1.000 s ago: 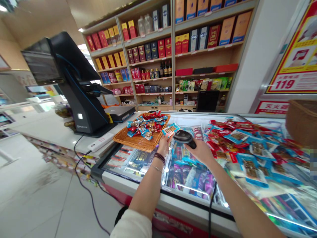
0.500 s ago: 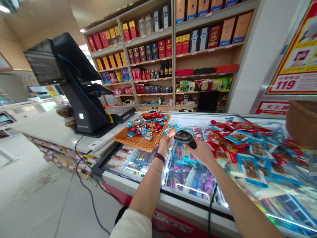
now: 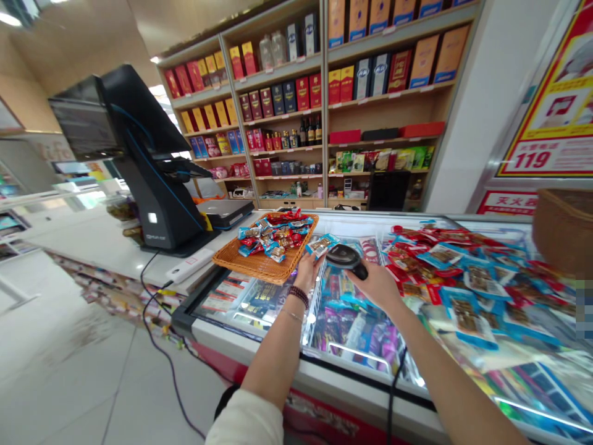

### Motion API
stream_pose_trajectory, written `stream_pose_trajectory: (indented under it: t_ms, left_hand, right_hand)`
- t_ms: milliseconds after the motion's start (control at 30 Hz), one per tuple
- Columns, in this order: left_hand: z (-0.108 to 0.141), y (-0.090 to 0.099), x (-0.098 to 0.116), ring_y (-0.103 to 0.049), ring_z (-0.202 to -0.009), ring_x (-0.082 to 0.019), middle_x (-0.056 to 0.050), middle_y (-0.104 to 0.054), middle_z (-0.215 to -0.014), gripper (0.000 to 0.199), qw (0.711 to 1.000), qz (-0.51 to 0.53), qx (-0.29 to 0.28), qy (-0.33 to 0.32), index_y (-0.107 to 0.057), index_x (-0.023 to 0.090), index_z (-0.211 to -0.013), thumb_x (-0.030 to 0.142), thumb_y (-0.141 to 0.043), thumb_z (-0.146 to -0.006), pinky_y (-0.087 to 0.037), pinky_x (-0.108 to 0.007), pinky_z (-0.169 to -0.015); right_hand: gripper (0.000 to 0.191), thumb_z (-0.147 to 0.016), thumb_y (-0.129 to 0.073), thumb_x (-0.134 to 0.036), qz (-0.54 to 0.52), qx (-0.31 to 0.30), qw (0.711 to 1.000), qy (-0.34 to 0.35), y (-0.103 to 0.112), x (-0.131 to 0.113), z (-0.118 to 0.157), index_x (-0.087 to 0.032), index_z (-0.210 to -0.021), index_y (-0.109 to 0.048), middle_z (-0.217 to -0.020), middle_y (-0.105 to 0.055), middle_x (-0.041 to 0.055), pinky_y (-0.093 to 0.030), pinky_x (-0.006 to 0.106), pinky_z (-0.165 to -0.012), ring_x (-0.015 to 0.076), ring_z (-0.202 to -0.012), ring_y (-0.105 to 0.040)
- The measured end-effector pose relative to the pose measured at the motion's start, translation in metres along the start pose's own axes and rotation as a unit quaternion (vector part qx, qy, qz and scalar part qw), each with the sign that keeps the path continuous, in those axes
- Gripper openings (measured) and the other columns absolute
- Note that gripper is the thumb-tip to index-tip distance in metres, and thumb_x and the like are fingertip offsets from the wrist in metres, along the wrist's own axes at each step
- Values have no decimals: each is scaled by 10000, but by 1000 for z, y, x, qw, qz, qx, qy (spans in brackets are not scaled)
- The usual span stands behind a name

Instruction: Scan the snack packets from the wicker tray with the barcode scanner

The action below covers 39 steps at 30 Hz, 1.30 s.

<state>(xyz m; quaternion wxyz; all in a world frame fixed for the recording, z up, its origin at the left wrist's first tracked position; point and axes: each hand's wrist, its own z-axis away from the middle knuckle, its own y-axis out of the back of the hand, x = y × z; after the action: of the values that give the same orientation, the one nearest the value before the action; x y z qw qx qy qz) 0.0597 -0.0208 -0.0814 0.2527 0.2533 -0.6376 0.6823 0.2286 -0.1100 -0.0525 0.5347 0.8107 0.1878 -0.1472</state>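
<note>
My left hand (image 3: 306, 270), with a beaded bracelet at the wrist, is closed on a small blue-and-clear snack packet (image 3: 323, 245). Just right of it, my right hand (image 3: 374, 283) grips the handle of a black barcode scanner (image 3: 343, 256), its head close to the packet. Beside my left hand sits an orange woven basket (image 3: 252, 270) holding several red and blue snack packets (image 3: 278, 235). On the glass to the right spreads a loose heap of similar packets (image 3: 463, 272).
Under both hands is a glass-topped freezer (image 3: 352, 334) with packaged goods inside. A point-of-sale terminal (image 3: 152, 185) and a white power strip (image 3: 189, 264) stand on the counter at left. A brown basket (image 3: 560, 228) is at far right; shelves of boxes (image 3: 278, 96) line the back.
Almost nothing differs. Both hands keep the packet and the scanner in nearly the same place; the view has shifted very slightly.
</note>
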Motion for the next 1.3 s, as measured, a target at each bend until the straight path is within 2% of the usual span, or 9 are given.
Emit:
stream_pose_trajectory:
  t_ms: [300, 633, 767, 867, 967, 1033, 1167, 1233, 1300]
  left_hand:
    - [-4, 5, -5, -601, -1259, -228, -117, -739, -1106, 158, 1000, -12, -18, -11, -677, 131, -929, 31, -614, -824, -391, -394, -1156]
    - [-8, 9, -7, -605, -1244, -213, -100, -737, -1108, 119, 997, -64, -33, -26, -673, 144, -916, 86, -637, -819, -386, -365, -1152]
    - [-7, 10, -8, -629, -1201, -205, -94, -720, -1158, 140, 994, -94, -39, -46, -663, 159, -964, 122, -618, -837, -415, -370, -1132]
    - [-8, 5, -10, -665, -1119, -197, -94, -714, -1148, 133, 988, -140, -50, -44, -655, 162, -974, 146, -602, -853, -466, -375, -1079]
    - [-14, -12, -16, -700, -983, -166, -89, -721, -1077, 135, 978, -196, -65, -31, -644, 161, -972, 134, -588, -853, -528, -321, -951]
    - [-21, -32, -24, -701, -844, -128, -74, -726, -982, 144, 972, -222, -73, -15, -639, 159, -960, 104, -564, -850, -541, -248, -816]
    - [-36, -90, -56, -548, -513, -62, -1, -656, -696, 126, 957, -267, -106, 31, -644, 144, -907, 84, -558, -837, -426, -162, -531]
    - [-38, -122, -80, -486, -457, -59, 27, -591, -600, 85, 948, -280, -140, 55, -646, 138, -867, 96, -584, -825, -377, -163, -473]
    - [-35, -154, -106, -487, -463, -64, 31, -565, -572, 40, 940, -281, -179, 74, -641, 138, -832, 116, -611, -818, -392, -165, -476]
  right_hand:
    - [341, -872, -569, -495, 15, -7, 1000, -7, 3, -7, 4, -195, -932, -719, -805, -753, 101, -371, 278, -571, 271, -757, -704]
    - [324, -882, -579, -467, -1, -15, 1000, -13, 3, -8, 4, -195, -979, -725, -823, -751, 99, -362, 273, -574, 262, -772, -701]
    - [310, -870, -578, -461, -19, -10, 1000, -20, 5, -2, 1, -195, -949, -715, -737, -726, 83, -358, 275, -562, 259, -721, -688]
    - [308, -860, -571, -478, -47, 2, 998, -39, 15, 13, -2, -197, -866, -696, -663, -692, 67, -357, 274, -548, 249, -669, -671]
    - [303, -843, -581, -487, -77, 17, 994, -70, 38, 39, -2, -198, -804, -665, -623, -669, 56, -372, 273, -551, 241, -641, -662]
    - [293, -837, -585, -485, -88, 31, 991, -94, 61, 63, 0, -205, -778, -647, -604, -659, 47, -377, 270, -545, 230, -613, -655]
    - [298, -838, -573, -497, -96, 61, 979, -167, 114, 116, 15, -215, -753, -617, -525, -615, 15, -372, 267, -501, 189, -470, -590]
    - [320, -854, -542, -519, -112, 78, 970, -203, 141, 142, 25, -219, -765, -606, -483, -589, -3, -369, 269, -476, 172, -399, -545]
    - [339, -837, -555, -533, -82, 120, 962, -229, 164, 164, 36, -220, -712, -585, -446, -562, 0, -379, 274, -482, 175, -398, -544]
